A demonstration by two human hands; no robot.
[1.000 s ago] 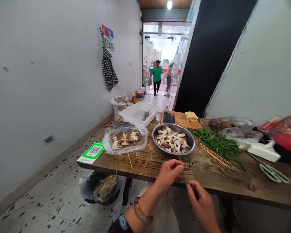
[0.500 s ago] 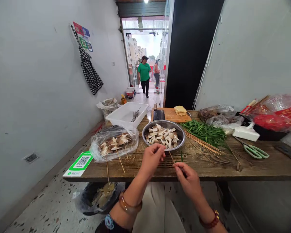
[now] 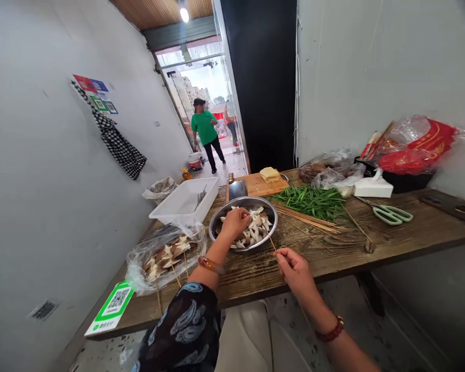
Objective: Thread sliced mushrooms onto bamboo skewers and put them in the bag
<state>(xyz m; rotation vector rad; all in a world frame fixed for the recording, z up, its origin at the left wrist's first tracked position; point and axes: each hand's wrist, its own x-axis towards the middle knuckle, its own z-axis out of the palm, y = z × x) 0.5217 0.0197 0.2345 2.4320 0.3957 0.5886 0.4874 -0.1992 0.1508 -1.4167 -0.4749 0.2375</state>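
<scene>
A steel bowl (image 3: pixel 274 221) of cut mushroom pieces (image 3: pixel 259 230) stands at the middle of the wooden table. My left hand (image 3: pixel 235 223) is inside it, its fingers bent together among the pieces; whatever they pinch is hidden. Between the thumb and fingers of my right hand (image 3: pixel 292 262) is a thin bamboo skewer (image 3: pixel 272 242), its upper part slanting toward the bowl's near rim. Left of the bowl, skewered mushrooms (image 3: pixel 168 254) lie on a clear plastic bag (image 3: pixel 137 271).
Behind the bowl are a white tub (image 3: pixel 182 199), a cleaver (image 3: pixel 238 190) and a cutting board (image 3: pixel 256 186) with stacked yellowish sheets (image 3: pixel 270 174). Green leaves (image 3: pixel 313 200), loose skewers (image 3: pixel 306 219) and scissors (image 3: pixel 391 214) lie on the right. A person in green (image 3: pixel 204 128) stands near the doorway.
My left hand has moved from the bowl's near edge forward into the mushrooms. My right hand still holds the skewer. The view has tilted and turned right; the person in green has turned.
</scene>
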